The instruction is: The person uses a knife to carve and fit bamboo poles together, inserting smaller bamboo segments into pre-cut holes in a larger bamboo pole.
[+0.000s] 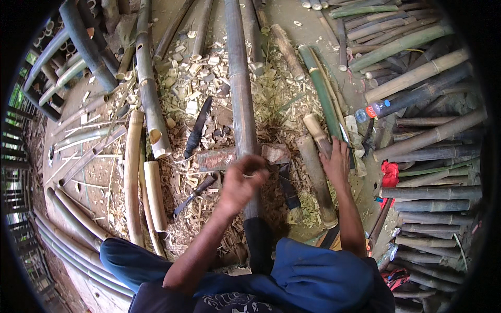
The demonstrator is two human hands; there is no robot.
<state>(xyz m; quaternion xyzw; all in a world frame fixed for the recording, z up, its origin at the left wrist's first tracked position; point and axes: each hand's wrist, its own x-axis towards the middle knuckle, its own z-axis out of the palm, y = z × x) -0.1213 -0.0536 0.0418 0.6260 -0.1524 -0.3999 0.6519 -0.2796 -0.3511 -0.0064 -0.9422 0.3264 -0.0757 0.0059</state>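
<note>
A long grey bamboo pole runs from the far side toward my lap, over a wooden block. My left hand is above the pole with its fingers curled; what is in them, if anything, is hard to see. To the right, my right hand has its fingers around the lower end of a short bamboo piece. Beside that hand lie a thick bamboo length and a green bamboo pole. A dark-handled tool rests between my hands.
Wood chips cover the ground. A dark-wrapped blade and a knife lie left of the pole, near pale bamboo lengths. Stacked bamboo, a plastic bottle and a red cloth are at right.
</note>
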